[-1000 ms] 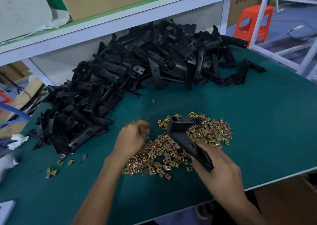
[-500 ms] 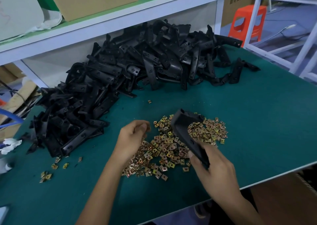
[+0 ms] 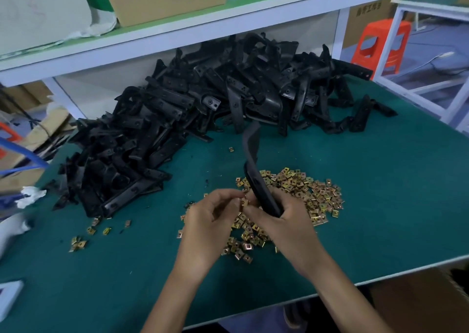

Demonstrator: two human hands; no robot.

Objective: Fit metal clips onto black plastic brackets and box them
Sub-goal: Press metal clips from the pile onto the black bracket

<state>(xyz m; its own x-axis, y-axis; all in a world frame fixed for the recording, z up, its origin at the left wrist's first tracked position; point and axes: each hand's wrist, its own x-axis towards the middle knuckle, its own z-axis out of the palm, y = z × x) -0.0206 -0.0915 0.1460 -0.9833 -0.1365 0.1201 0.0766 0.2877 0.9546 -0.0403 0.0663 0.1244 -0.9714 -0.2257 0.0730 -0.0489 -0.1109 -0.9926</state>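
1. Dead centre of the frame, the left hand (image 3: 208,228) has thumb and forefinger tips (image 3: 227,195) pressed together on one metal clip (image 3: 244,202), and the other fingers are curled in beneath.
2. That clip sits right between the two hands, hard up against the lower end of the black bracket (image 3: 255,175) (too small to tell whether it is actually seated on the plastic).
3. The right hand (image 3: 286,231) has its fingers (image 3: 280,199) wrapped round the bracket's lower end in a firm clamp, with the thumb lying toward the clip.
4. The bracket rises out of that grip toward the top of the frame, tilted a little left, with a bend near its upper part.
5. The bracket is matte black plastic, long, flat and strap-like. The clip is a tiny squarish piece of brassy-yellow metal with a dull shine.
6. Under the hands and spreading right lies a loose heap of clips (image 3: 304,193) on the green table mat (image 3: 393,193).
7. One stray clip (image 3: 231,149) lies just above the hands, and a small scatter of clips (image 3: 81,242) sits at lower left.
8. A big tangled pile of brackets (image 3: 177,119) runs across the upper middle.
9. Above it is a white shelf (image 3: 177,36) carrying a cardboard box (image 3: 165,0), with an orange stool (image 3: 380,43) at upper right.
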